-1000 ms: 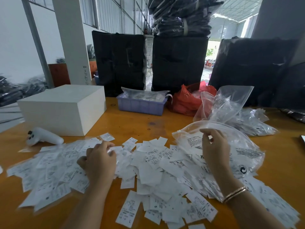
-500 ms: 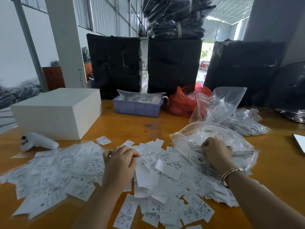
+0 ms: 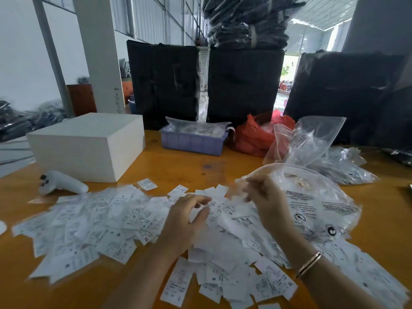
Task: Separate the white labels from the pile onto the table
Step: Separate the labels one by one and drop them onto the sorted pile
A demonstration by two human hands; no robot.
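Lying heaped on the worktop [image 3: 178, 166], labels [image 3: 116, 221] are being covered by the left hand [image 3: 185, 221], fingers loosely curled; the blurred right hand [image 3: 265, 197] is raised, its grip indiscernible.

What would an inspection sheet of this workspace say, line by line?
Surface: orange wooden table, mostly covered.
Job's things: white labels spread in a wide pile; clear printed bag lying at the right.
Clutter: white box, white controller, lilac tray, red bag, more clear bags.
Hands: left hand over the pile, fingers curled; right hand raised, blurred, grip unclear.
Cables: nothing seen.
Surroundings: black wrapped bundles behind the table, a white pillar.
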